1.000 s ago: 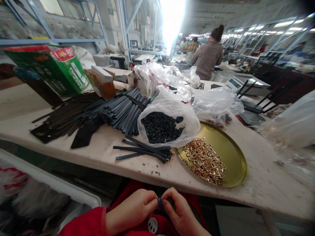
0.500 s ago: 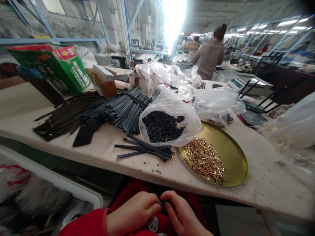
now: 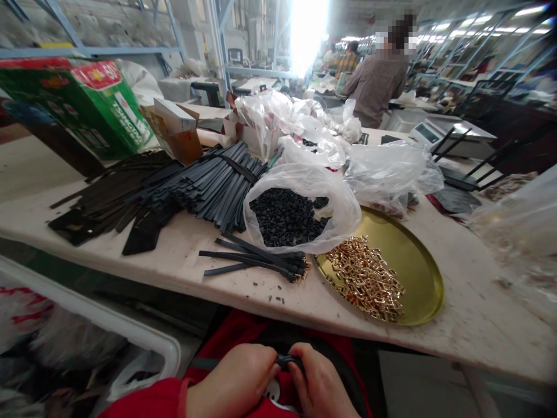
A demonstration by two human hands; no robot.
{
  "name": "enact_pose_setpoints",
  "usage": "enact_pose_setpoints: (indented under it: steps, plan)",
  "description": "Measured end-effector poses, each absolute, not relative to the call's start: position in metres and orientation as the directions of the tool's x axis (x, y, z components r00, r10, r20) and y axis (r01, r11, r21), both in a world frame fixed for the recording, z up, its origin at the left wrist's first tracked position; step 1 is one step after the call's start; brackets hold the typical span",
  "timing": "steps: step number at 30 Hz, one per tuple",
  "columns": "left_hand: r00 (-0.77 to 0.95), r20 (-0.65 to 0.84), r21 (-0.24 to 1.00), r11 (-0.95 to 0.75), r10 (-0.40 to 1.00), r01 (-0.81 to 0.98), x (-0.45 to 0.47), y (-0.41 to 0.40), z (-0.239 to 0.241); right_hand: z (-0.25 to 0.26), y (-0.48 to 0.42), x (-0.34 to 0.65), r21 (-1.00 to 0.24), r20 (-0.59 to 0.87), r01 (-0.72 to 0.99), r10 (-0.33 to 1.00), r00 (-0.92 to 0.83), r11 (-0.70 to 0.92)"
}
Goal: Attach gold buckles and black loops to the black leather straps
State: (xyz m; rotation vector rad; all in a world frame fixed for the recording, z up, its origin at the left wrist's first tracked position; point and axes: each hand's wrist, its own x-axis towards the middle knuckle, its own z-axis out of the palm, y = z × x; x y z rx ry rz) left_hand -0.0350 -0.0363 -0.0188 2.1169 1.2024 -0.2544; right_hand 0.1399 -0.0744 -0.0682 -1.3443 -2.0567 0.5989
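Note:
At the bottom edge, over my red-clothed lap, my left hand (image 3: 235, 380) and my right hand (image 3: 319, 386) are closed together on a small black strap piece (image 3: 285, 361) pinched between their fingertips. On the table above lie a few finished black straps (image 3: 255, 261) with gold ends. Behind those straps is an open plastic bag of small black loops (image 3: 289, 215). To its right a round gold tray (image 3: 418, 273) holds a heap of gold buckles (image 3: 368, 278).
A big pile of black straps (image 3: 183, 191) covers the left of the table, with a green carton (image 3: 82, 104) and small boxes behind. Plastic bags (image 3: 387, 171) crowd the middle. A white bin (image 3: 108, 325) stands at my left. A person (image 3: 376, 87) works beyond.
My two hands have sunk slightly toward the bottom edge, still pinching the black piece. The view has tilted a little; the table's things have not moved.

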Motion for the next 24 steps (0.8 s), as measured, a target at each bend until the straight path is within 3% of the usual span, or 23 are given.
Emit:
enact_pose_setpoints:
  steps: [4, 7, 10, 14, 16, 24]
  plan:
    - [0.61, -0.508, 0.457, -0.41, 0.608, 0.79, -0.029, -0.041, -0.025, -0.068, -0.073, 0.137, -0.578, 0.327, 0.652, 0.872, -0.365, 0.49]
    - [0.579, -0.557, 0.461, -0.359, 0.595, 0.812, -0.026, -0.042, -0.021, -0.073, -0.073, 0.134, -0.522, 0.376, 0.657, 0.838, -0.394, 0.544]
    - [0.561, -0.572, 0.524, -0.26, 0.598, 0.811, -0.031, -0.039, -0.009, -0.078, -0.076, 0.133, -0.553, 0.388, 0.639, 0.844, -0.371, 0.535]
    - [0.611, -0.515, 0.767, 0.005, 0.601, 0.642, -0.047, -0.029, 0.004, -0.075, -0.079, 0.136, -0.73, 0.216, 0.549, 0.9, -0.378, 0.406]
    - [0.617, -0.514, 0.803, 0.083, 0.596, 0.59, -0.053, -0.024, 0.001, -0.071, -0.079, 0.138, -0.803, 0.118, 0.497, 0.904, -0.411, 0.33]
    - [0.656, -0.478, 0.773, -0.074, 0.584, 0.63, -0.052, -0.033, -0.014, -0.061, -0.087, 0.141, -0.925, -0.122, 0.369, 0.855, -0.504, 0.086]
